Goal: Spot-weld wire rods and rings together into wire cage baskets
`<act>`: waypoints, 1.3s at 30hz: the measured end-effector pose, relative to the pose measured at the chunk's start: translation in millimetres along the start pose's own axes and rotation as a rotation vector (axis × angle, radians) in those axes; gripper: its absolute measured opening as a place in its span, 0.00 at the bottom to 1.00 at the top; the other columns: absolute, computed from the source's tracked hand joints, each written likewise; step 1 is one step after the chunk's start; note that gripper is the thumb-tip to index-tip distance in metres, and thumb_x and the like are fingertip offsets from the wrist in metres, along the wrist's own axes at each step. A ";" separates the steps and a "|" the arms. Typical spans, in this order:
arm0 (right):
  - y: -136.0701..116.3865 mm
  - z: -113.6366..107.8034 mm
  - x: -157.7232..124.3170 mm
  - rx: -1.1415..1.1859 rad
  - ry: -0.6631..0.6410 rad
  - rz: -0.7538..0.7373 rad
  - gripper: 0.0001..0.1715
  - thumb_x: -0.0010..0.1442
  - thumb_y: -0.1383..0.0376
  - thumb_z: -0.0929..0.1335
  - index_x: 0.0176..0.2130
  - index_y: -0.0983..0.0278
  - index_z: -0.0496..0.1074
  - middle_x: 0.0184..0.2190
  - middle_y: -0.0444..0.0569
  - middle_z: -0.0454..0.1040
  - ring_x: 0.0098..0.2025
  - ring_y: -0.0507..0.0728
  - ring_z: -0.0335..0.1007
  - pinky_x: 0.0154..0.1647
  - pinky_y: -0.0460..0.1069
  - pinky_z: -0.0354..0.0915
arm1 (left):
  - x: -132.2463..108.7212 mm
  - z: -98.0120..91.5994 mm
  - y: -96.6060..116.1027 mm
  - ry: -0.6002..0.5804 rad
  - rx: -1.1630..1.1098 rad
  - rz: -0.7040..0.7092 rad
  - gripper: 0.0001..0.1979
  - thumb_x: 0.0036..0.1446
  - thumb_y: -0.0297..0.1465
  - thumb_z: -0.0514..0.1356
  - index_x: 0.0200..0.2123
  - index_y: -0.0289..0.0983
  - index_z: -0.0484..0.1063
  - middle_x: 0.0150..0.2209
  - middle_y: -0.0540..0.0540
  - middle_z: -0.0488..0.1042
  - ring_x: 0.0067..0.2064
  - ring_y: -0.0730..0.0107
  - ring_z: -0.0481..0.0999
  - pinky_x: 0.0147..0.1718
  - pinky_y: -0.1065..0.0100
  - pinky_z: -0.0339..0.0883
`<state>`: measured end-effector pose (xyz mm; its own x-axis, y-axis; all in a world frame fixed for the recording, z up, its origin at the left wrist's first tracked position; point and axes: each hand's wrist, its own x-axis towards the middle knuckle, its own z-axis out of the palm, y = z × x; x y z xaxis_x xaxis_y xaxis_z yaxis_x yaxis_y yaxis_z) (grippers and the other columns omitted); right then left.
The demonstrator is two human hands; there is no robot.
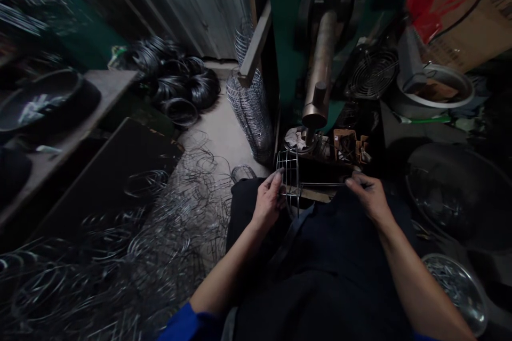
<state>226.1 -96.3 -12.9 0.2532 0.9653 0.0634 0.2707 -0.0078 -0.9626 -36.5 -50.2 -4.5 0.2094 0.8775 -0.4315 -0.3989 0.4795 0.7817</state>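
My left hand [270, 200] is closed around the edge of a small curved wire cage [296, 173] made of crossed shiny wires. It is held in front of my lap, below the machine. My right hand [366, 194] pinches the right end of a thin straight metal rod [322, 184], which runs level toward the cage. Whether the rod is joined to the cage I cannot tell. Above and between my hands, a thick steel cylinder [320, 74] juts from the green machine [286, 26].
A tall stack of wire guards [252, 109] stands left of the machine. Loose wire rings [160, 229] cover the floor at left, with black wire coils [172, 77] behind. At right are a metal pot [466, 90], a dark basin [480, 197] and a bowl of small metal parts [478, 298].
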 end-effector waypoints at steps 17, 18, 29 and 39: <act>1.6 -3.4 49.5 -0.050 -0.012 -0.075 0.36 0.54 0.44 0.72 0.19 0.61 0.51 0.21 0.40 0.49 0.25 0.51 0.45 0.27 0.48 0.46 | 16.4 28.2 15.0 -0.014 -0.020 0.088 0.28 0.53 0.52 0.65 0.48 0.37 0.71 0.22 0.59 0.59 0.15 0.86 0.50 0.13 0.77 0.46; 0.3 -3.4 51.8 -0.056 -0.013 -0.082 0.36 0.54 0.44 0.72 0.19 0.61 0.51 0.21 0.40 0.48 0.25 0.51 0.44 0.27 0.48 0.46 | 17.1 28.9 16.0 -0.015 -0.028 0.092 0.28 0.53 0.52 0.65 0.47 0.37 0.71 0.22 0.59 0.59 0.15 0.86 0.50 0.13 0.77 0.45; -2.1 -7.5 74.3 -0.069 -0.049 -0.128 0.32 0.55 0.49 0.72 0.18 0.61 0.54 0.21 0.41 0.52 0.26 0.52 0.48 0.29 0.49 0.48 | 29.9 33.5 23.7 -0.019 -0.051 0.121 0.30 0.51 0.51 0.67 0.49 0.36 0.72 0.21 0.59 0.59 0.15 0.86 0.51 0.13 0.78 0.46; -5.1 -9.3 88.8 -0.100 0.003 -0.146 0.34 0.54 0.46 0.72 0.18 0.61 0.52 0.21 0.40 0.49 0.25 0.50 0.45 0.27 0.47 0.47 | 40.9 41.6 30.8 -0.036 -0.084 0.141 0.24 0.50 0.51 0.67 0.39 0.37 0.69 0.20 0.60 0.57 0.14 0.85 0.50 0.12 0.78 0.45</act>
<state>255.8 -13.0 0.2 0.2067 0.9575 0.2013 0.3961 0.1062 -0.9121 -3.1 0.8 20.7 0.1772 0.9365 -0.3025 -0.4997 0.3504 0.7922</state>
